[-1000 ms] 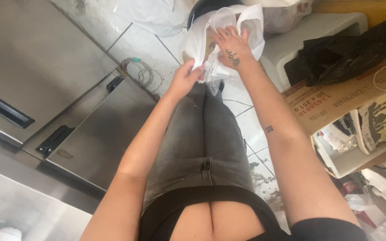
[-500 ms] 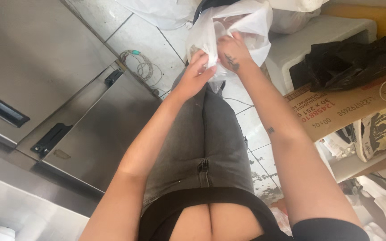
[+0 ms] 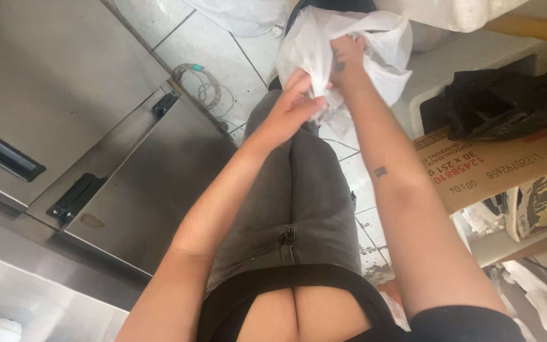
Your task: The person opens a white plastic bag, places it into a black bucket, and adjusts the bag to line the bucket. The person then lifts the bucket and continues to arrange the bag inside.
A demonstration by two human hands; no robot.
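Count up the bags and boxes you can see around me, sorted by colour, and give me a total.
White plastic bags: 3, the white bag held by my left hand and right hand, one on the floor, one at top right
Black bags: 1, the black bag
Brown cardboard boxes: 1, the cardboard box
Total: 5

A white plastic bag (image 3: 375, 47), thin and crumpled, hangs bunched between both hands. The left hand (image 3: 295, 101) pinches its lower gathered edge, and folds spill just beneath that grip. The right hand (image 3: 348, 57) clutches the upper part, where the loose film billows out above and to either side of the fingers.
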